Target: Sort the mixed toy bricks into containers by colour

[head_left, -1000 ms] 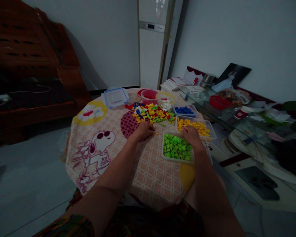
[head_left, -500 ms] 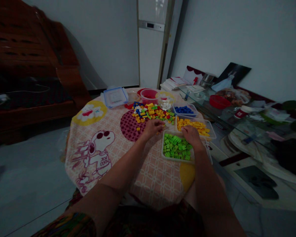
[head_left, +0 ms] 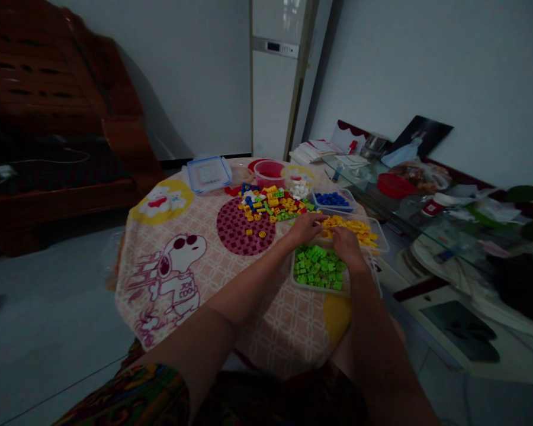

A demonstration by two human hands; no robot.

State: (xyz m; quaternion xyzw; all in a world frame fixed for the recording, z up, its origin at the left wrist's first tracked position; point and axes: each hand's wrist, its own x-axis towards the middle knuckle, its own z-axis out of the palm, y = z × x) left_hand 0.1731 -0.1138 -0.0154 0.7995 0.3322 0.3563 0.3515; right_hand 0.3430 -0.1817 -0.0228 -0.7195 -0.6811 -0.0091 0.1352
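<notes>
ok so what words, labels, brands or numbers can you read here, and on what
"JOE COOL": on the printed dog's shirt, part of the tablecloth.
Too small or blurred to read: marks on the blue-edged lid, the red-and-white cup and the tall white unit's panel.

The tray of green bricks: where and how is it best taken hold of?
By the tray's near rim, I'd say, coming from the near side: that raised edge faces the person across the cloth, while the right forearm crosses its right side.
</notes>
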